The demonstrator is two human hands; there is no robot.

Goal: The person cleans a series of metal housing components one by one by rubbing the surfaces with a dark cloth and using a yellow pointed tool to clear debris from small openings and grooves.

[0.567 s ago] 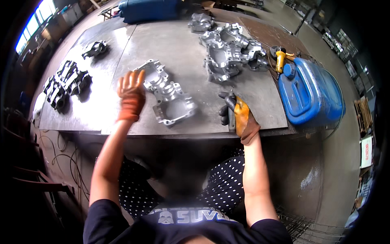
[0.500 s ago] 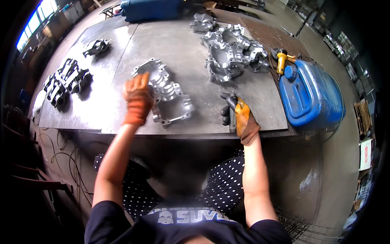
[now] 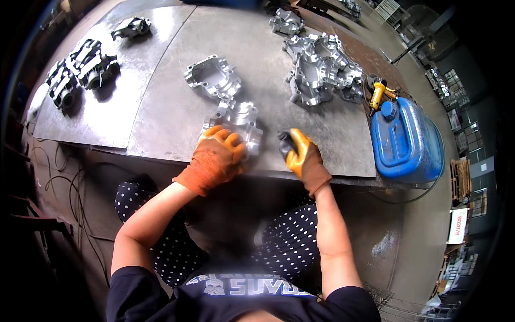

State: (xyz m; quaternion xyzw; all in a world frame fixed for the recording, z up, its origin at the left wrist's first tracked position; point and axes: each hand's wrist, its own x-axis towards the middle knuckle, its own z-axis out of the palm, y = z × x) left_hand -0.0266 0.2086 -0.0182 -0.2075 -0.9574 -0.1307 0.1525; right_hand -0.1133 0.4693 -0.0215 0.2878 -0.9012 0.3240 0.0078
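Observation:
In an orange glove, my left hand (image 3: 214,158) curls its fingers over the near part of a silver metal casting (image 3: 238,114) by the table's front edge. A second open-framed casting (image 3: 214,78) lies just beyond it; the two appear to touch. To the right, my right hand (image 3: 310,161), in a yellow and brown glove, is closed around a dark hand tool (image 3: 286,144). The fingers and motion blur hide most of that tool, so its kind does not show. Its tip points toward the near casting, a short gap away.
Several silver castings (image 3: 316,70) are piled at the far right of the metal table (image 3: 161,129). More castings (image 3: 91,61) sit at the left. A yellow power tool (image 3: 377,95) and a blue jerrycan (image 3: 405,142) stand at the right edge. Cables (image 3: 80,198) trail on the floor.
My left hand has come right and nearer, from beside the castings onto the near one. My right hand has shifted slightly left with the dark tool. The whole view has tilted.

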